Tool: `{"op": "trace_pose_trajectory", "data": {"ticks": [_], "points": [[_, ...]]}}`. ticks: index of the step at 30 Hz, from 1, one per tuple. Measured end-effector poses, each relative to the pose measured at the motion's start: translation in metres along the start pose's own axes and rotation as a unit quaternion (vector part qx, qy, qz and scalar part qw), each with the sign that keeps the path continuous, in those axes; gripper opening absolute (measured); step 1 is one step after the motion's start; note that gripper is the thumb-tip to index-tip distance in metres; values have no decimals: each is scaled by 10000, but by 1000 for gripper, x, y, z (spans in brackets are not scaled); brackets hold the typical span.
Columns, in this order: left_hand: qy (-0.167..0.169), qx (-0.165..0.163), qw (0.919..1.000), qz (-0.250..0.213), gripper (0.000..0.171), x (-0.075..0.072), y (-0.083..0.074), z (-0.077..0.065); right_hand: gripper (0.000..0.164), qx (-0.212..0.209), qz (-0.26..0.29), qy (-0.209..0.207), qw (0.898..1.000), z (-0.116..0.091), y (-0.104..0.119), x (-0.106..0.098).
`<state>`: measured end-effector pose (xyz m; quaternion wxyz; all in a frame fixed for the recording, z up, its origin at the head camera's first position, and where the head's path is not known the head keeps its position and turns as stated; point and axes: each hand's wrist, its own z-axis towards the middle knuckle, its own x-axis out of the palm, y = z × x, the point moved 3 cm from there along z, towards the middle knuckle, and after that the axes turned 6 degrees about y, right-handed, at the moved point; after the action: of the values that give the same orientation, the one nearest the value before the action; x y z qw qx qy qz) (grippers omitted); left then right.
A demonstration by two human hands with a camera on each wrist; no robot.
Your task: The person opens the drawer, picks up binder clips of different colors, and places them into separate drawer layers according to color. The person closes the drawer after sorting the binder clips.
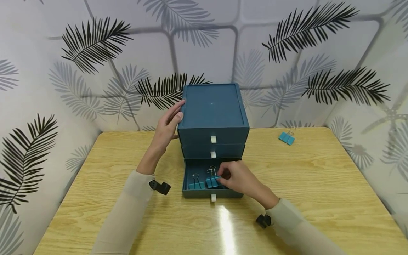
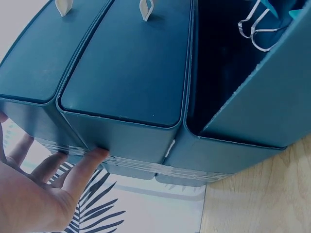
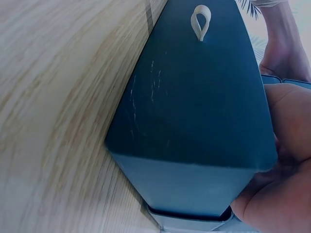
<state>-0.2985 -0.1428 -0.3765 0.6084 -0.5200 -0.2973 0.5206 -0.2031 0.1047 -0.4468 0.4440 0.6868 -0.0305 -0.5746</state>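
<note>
A dark blue drawer unit [image 1: 213,106] with three stacked drawers stands on the table, its bottom drawer [image 1: 199,193] pulled out. My left hand [image 1: 166,126] rests against the unit's left side, fingers extended; the left wrist view shows the fingertips touching that side wall. Inside the open drawer my right hand [image 1: 239,179] pinches a blue binder clip [image 1: 211,182] between thumb and finger. Another blue binder clip [image 1: 196,185] lies to its left in the same drawer. In the right wrist view the drawer front [image 3: 189,107] hides the clips.
A blue binder clip [image 1: 287,138] lies at the back right of the wooden table [image 1: 306,184]. Patterned wall covering [image 1: 204,46] rises behind and beside the table. White pull loops [image 1: 213,198] stick out from the drawer fronts.
</note>
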Motion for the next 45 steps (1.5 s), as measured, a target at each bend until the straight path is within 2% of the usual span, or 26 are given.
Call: {"op": "trace_pose_trajectory", "data": {"ticks": [9,13,17,24,34,45], "points": [[28,-2,10000,-35,49,1,-2,0,13,149,-486,94,9987,2,3,6],[37,-22,10000,-38,49,1,-1,-1,13,221,-526,93,9983,1,4,7],[34,-22,10000,-21,49,0,-2,-1,14,294,-374,97,9988,1,5,6],[25,-52,10000,-17,49,-1,-1,-1,9,105,331,35,9994,-6,4,-1],[47,34,9999,-93,50,-1,-3,0,14,-203,831,-691,9939,-26,2,-21],[42,9,10000,-27,49,-2,-1,0,19,-67,999,-1248,9871,-50,-7,-38]]}}
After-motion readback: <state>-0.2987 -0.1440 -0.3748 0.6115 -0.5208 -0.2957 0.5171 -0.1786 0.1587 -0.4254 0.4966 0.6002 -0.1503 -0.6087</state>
